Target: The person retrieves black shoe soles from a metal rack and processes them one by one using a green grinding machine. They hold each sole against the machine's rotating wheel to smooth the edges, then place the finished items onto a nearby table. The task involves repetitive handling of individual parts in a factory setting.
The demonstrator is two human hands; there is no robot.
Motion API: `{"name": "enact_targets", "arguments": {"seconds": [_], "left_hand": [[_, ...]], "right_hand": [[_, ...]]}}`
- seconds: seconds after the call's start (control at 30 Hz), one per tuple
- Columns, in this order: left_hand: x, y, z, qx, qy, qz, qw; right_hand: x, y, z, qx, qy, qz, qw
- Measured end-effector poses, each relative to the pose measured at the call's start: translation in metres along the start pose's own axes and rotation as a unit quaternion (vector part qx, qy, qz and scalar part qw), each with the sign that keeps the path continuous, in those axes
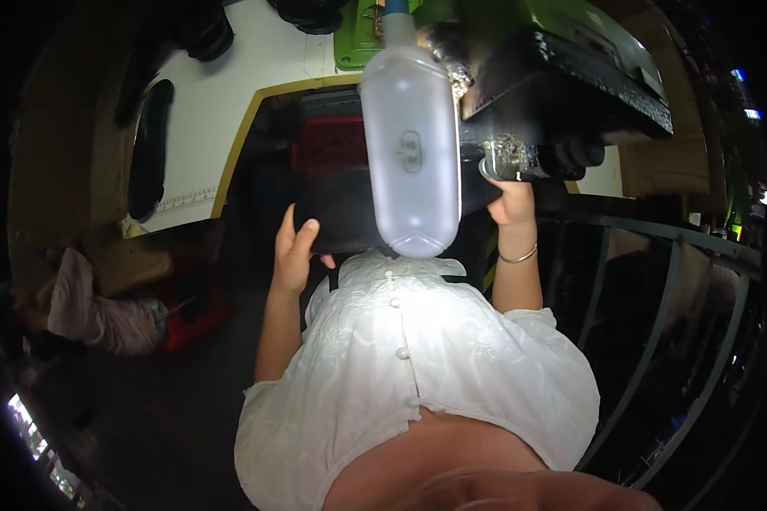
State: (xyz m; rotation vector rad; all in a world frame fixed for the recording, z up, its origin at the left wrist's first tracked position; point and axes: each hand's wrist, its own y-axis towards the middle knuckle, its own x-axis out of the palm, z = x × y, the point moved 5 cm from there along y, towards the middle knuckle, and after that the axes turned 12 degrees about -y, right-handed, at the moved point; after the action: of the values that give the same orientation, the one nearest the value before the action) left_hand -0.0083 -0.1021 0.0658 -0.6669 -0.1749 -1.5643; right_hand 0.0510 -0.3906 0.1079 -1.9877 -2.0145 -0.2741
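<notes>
A wide, smooth black panel (337, 209), perhaps leather or fabric, spans the space in front of my body. My left hand (294, 249) grips its left end, with the thumb on top and the fingers partly under it. At the right end, my right hand (513, 203) is closed on the panel, just below the dark arm of a green and black machine (562, 94). Most of the right fingers are hidden behind the panel and the machine. A long white translucent lamp (413, 162) hangs in front and covers the panel's middle.
A white table (204, 102) with a yellow edge curves around the left and far side. On it lie a long black rounded piece (152, 152) and several dark items. Below is a red object (328, 140). Metal rails (656, 289) stand at the right. Another person's sleeve (102, 311) shows at left.
</notes>
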Motion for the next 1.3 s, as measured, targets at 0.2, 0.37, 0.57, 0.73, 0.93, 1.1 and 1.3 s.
{"name": "enact_targets", "arguments": {"seconds": [0.2,0.37,0.57,0.73,0.93,1.1,1.3], "left_hand": [[-0.055,-0.001,-0.021,-0.053,-0.036,0.072,0.995],[-0.076,0.016,-0.08,-0.142,0.125,0.009,0.982],[-0.021,0.034,-0.128,-0.185,0.406,-0.131,0.885],[-0.048,0.044,-0.145,-0.131,0.332,-0.097,0.929],[-0.052,0.059,-0.11,0.021,0.393,-0.051,0.918],[-0.053,0.078,-0.014,0.157,0.356,0.043,0.92],[-0.131,0.062,0.168,0.285,0.689,0.399,0.533]], "right_hand": [[0.065,-0.012,0.001,0.015,-0.049,-0.049,0.997],[0.087,-0.002,-0.006,-0.046,-0.107,-0.092,0.989],[0.065,0.019,0.027,-0.072,-0.339,-0.068,0.936],[-0.02,0.024,-0.033,-0.119,-0.382,0.238,0.885],[-0.164,0.012,-0.085,-0.246,-0.176,0.449,0.841],[-0.237,0.041,-0.046,-0.16,-0.2,0.467,0.846],[-0.154,0.021,-0.006,-0.153,-0.247,0.382,0.877]]}}
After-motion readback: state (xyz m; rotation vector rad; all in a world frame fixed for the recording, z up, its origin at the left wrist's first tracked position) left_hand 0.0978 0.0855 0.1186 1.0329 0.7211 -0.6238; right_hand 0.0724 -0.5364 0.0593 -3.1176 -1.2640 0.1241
